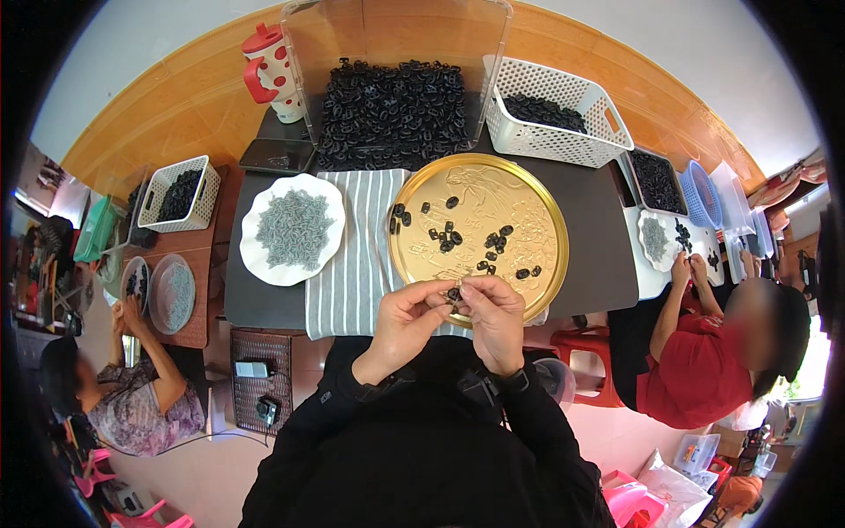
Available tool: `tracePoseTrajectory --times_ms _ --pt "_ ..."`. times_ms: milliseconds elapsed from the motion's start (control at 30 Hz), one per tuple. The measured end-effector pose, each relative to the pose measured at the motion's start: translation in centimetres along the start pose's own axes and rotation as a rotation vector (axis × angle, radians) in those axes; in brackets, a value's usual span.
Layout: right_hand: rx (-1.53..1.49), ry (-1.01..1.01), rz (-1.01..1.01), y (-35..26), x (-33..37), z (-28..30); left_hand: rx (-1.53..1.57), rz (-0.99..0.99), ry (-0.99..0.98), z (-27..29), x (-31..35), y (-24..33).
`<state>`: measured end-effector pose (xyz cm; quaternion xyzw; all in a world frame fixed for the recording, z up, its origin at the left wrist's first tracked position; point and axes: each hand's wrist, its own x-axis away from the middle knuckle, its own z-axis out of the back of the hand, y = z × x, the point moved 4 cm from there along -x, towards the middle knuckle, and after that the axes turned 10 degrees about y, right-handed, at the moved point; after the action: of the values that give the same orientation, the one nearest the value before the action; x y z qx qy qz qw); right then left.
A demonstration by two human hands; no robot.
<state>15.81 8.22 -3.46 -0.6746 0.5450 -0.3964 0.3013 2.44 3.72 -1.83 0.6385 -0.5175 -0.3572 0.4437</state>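
Over the near edge of a round gold tray (561, 255), my left hand (403, 324) and my right hand (495, 324) meet fingertip to fingertip. Both are closed in a pinch on one small black plastic piece (454, 295), partly hidden by the fingers. Several like black pieces (451, 238) lie scattered over the tray, some in little clusters. Left of the tray, a white scalloped plate (253, 255) holds a heap of small grey pieces (297, 227), too fine to make out singly. A grey-and-white striped cloth (348, 304) lies partly under the tray.
Behind the tray stand a clear bin (484, 88) heaped with black pieces and a white perforated basket (563, 145). A red-lidded tumbler (280, 79) and a dark phone-like slab (277, 156) are at the back left. People sit at work on the left (141, 400) and right (704, 361).
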Motion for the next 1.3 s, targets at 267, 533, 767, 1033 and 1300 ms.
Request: tracePoseTrajectory --times_ms 267,533,767,1033,1300 --pt "0.140 0.001 0.106 -0.7 -0.5 0.3 -0.009 0.013 0.025 0.3 0.0 0.1" --pt "1.215 -0.462 0.526 -6.9 -2.4 1.2 -0.037 -0.010 0.154 2.3 -0.2 0.2" --pt "1.432 -0.183 0.857 -8.7 -3.6 2.5 -0.084 0.032 0.113 2.2 0.0 -0.2" --pt "1.585 0.020 0.882 -7.0 -0.9 2.9 -0.092 0.048 0.089 1.6 -0.3 -0.7" --pt "1.517 0.055 0.724 -6.5 -1.8 3.8 -0.089 0.045 0.077 1.6 -0.3 -1.1"
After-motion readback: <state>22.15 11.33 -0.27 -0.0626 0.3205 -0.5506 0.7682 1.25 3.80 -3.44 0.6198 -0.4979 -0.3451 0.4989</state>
